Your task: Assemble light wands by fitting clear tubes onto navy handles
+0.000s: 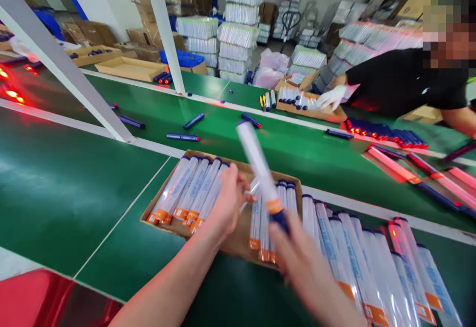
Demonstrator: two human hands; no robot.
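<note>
In my right hand (293,247) is a white light stick (258,161) with an orange band and dark blue end, tilted up and blurred by motion. My left hand (232,195) is over the middle of a cardboard box (234,247), its fingers curled close to a clear plastic piece (251,193); whether it grips that piece is unclear. Wrapped sticks (201,186) with orange ends fill the box's left part, and several more (288,195) lie in its right part. A row of wrapped sticks (349,247) lies on the green table right of the box.
Dark blue tubes (182,136) lie on the green belt (223,143) beyond the box. A white post (74,59) rises at the left. Across the belt, a person in a black shirt (394,84) reaches towards another box (334,115). Red-lit sticks (394,163) lie at right.
</note>
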